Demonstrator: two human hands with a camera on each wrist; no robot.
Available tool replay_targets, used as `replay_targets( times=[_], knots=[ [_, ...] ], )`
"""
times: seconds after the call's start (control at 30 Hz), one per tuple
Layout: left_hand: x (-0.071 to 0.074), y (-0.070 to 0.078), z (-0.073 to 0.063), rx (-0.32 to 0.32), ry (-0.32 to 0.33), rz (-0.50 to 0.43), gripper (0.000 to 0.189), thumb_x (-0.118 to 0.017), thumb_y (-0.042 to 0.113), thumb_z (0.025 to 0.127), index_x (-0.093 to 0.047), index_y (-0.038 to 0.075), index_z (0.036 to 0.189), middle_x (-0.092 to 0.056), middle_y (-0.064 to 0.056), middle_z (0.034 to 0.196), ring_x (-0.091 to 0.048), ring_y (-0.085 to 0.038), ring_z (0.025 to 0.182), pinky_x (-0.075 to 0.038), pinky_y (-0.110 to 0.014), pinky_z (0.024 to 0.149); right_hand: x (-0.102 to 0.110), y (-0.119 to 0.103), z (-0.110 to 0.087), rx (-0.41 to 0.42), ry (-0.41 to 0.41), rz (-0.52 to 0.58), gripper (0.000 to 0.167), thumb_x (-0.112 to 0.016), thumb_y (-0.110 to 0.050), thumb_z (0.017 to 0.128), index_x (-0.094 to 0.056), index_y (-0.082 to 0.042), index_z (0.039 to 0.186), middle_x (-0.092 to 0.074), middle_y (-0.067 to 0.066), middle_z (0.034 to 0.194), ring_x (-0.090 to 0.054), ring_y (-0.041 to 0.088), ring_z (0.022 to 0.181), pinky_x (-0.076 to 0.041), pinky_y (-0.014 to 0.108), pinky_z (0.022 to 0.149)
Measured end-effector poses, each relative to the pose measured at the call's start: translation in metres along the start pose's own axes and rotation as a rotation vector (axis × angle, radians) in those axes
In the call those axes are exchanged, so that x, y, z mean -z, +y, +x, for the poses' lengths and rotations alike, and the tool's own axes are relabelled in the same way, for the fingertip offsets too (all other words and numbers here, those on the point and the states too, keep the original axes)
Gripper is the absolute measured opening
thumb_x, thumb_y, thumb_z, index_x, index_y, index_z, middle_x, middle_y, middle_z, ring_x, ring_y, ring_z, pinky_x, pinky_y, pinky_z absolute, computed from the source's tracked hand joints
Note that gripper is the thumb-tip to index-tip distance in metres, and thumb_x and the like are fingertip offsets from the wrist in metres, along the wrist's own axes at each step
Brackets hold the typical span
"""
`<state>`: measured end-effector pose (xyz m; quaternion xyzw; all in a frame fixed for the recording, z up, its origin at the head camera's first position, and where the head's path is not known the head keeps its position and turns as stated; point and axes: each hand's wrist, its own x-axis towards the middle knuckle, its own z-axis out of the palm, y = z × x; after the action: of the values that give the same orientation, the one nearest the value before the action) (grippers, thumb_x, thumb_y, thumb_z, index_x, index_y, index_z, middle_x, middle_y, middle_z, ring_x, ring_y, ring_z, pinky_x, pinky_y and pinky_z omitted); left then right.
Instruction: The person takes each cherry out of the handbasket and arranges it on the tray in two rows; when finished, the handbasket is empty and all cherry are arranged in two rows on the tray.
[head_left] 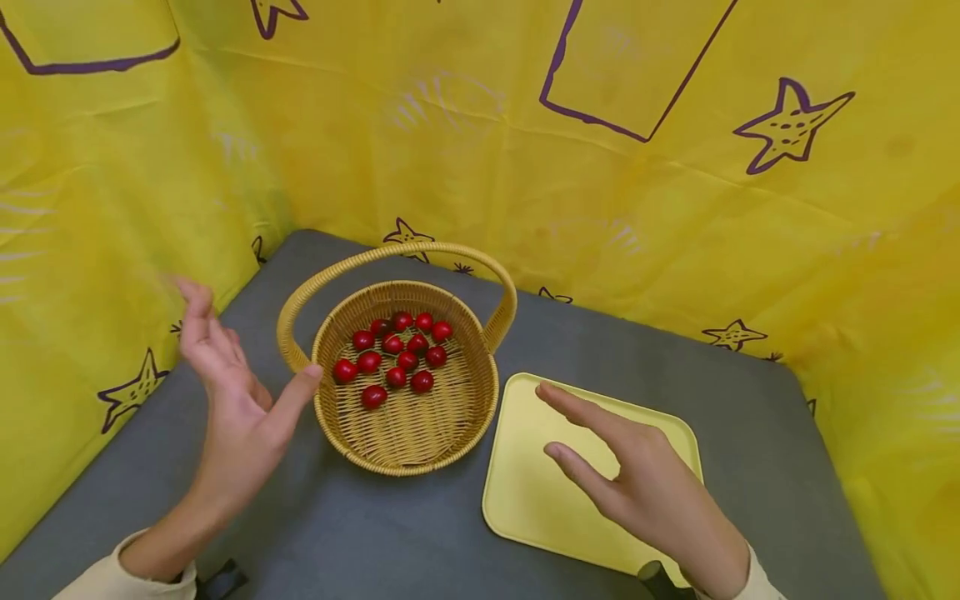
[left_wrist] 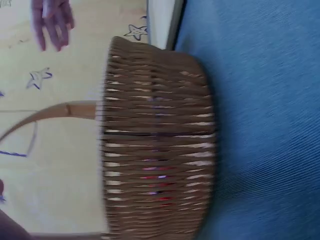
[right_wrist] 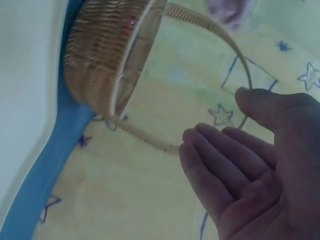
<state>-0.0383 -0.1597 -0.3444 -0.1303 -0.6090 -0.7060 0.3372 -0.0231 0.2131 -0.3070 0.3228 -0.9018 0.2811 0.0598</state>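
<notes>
A round wicker basket (head_left: 405, 467) with a tall arched handle (head_left: 442, 247) stands on the table, and several dark red cherry-like fruits (head_left: 373, 397) lie in it. To the left of the basket is my left hand (head_left: 236, 417), fingers raised and thumb spread, its thumb tip overlapping the rim in the head view. My right hand (head_left: 645, 475) hovers over a pale yellow tray (head_left: 517, 492) with nothing in its grasp. In the right wrist view its fingers (right_wrist: 205, 170) are extended and the thumb stands apart from them.
The grey table (head_left: 360, 542) carries the basket and, to its right, the tray. Behind and at both sides hangs a yellow cloth (head_left: 450, 150) with purple star drawings, close to the table's edges.
</notes>
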Motion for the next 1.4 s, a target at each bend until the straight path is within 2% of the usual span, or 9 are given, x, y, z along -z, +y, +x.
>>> replay_targets(
  times=[0.1,0.23,0.33,0.4,0.6,0.77,0.93,1.13,1.4],
  knots=[
    [0.013,-0.014,-0.007,0.308,-0.061,0.035,0.102,-0.066,-0.017,0.091,-0.005,0.019,0.164,0.019,0.009,0.174,0.017,-0.01,0.159,0.008,-0.027,0.126,-0.002,-0.004,0.023,0.019,-0.001,0.093,0.054,-0.074,-0.024,0.101,-0.058,-0.025,0.152,-0.062,-0.013,0.147,-0.061,0.009,0.132,-0.05,0.026,0.105],
    [0.022,-0.031,-0.013,0.629,-0.16,0.068,0.089,-0.058,0.006,0.107,0.003,0.025,0.169,0.01,0.005,0.177,0.005,-0.013,0.161,-0.013,-0.019,0.123,-0.007,-0.011,0.057,0.045,-0.022,0.232,0.046,-0.073,-0.026,0.102,-0.063,-0.023,0.147,-0.066,-0.013,0.141,-0.065,0.007,0.126,-0.055,0.033,0.102],
    [0.024,-0.04,-0.016,0.761,-0.221,0.057,0.081,-0.048,0.014,0.112,0.008,0.023,0.17,0.008,-0.002,0.177,0.001,-0.017,0.161,-0.019,-0.021,0.122,-0.015,-0.016,0.083,0.049,-0.058,0.368,0.043,-0.071,-0.025,0.103,-0.065,-0.02,0.145,-0.067,-0.012,0.141,-0.068,0.008,0.122,-0.055,0.033,0.101],
    [0.024,-0.043,-0.017,0.806,-0.237,0.063,0.079,-0.044,0.014,0.114,0.01,0.021,0.17,0.011,0.0,0.177,0.003,-0.015,0.16,-0.014,-0.025,0.126,-0.023,-0.018,0.098,0.036,-0.091,0.465,0.041,-0.07,-0.023,0.103,-0.065,-0.018,0.144,-0.067,-0.011,0.14,-0.068,0.008,0.121,-0.055,0.032,0.101],
    [0.02,-0.048,-0.017,0.846,-0.228,0.076,0.076,-0.035,0.001,0.112,0.009,0.021,0.171,0.008,0.005,0.177,0.0,-0.015,0.16,-0.013,-0.038,0.129,-0.051,-0.017,0.14,0.02,-0.2,0.673,0.039,-0.071,-0.016,0.102,-0.067,-0.011,0.14,-0.071,-0.002,0.136,-0.069,0.011,0.122,-0.056,0.032,0.1],
    [0.019,-0.048,-0.017,0.856,-0.219,0.089,0.078,-0.034,-0.003,0.11,0.009,0.019,0.171,0.008,0.002,0.177,-0.003,-0.017,0.16,-0.014,-0.041,0.128,-0.076,-0.013,0.171,0.052,-0.346,0.713,0.038,-0.073,-0.012,0.1,-0.068,-0.007,0.138,-0.073,0.005,0.133,-0.07,0.015,0.121,-0.056,0.031,0.099],
    [0.018,-0.048,-0.017,0.85,-0.223,0.094,0.079,-0.033,-0.004,0.108,0.01,0.018,0.17,0.009,-0.001,0.177,-0.002,-0.021,0.16,-0.014,-0.044,0.128,-0.1,-0.003,0.192,0.019,-0.527,0.72,0.038,-0.072,-0.006,0.099,-0.068,-0.004,0.137,-0.074,0.007,0.131,-0.069,0.023,0.124,-0.056,0.029,0.099],
    [0.017,-0.049,-0.016,0.852,-0.223,0.068,0.08,-0.034,-0.006,0.107,0.011,0.016,0.17,0.01,-0.002,0.177,-0.002,-0.021,0.161,-0.012,-0.046,0.128,-0.123,0.008,0.198,-0.031,-0.668,0.716,0.043,-0.073,0.002,0.096,-0.065,0.002,0.139,-0.068,0.019,0.138,-0.065,0.034,0.129,-0.055,0.026,0.098],
    [0.018,-0.048,-0.017,0.852,-0.213,0.055,0.08,-0.033,-0.006,0.107,0.01,0.015,0.17,0.009,-0.001,0.177,-0.001,-0.019,0.16,-0.01,-0.046,0.129,-0.145,0.008,0.194,-0.012,-0.715,0.65,0.046,-0.072,0.008,0.094,-0.063,0.006,0.14,-0.066,0.02,0.14,-0.065,0.029,0.13,-0.054,0.023,0.099]
  ],
)
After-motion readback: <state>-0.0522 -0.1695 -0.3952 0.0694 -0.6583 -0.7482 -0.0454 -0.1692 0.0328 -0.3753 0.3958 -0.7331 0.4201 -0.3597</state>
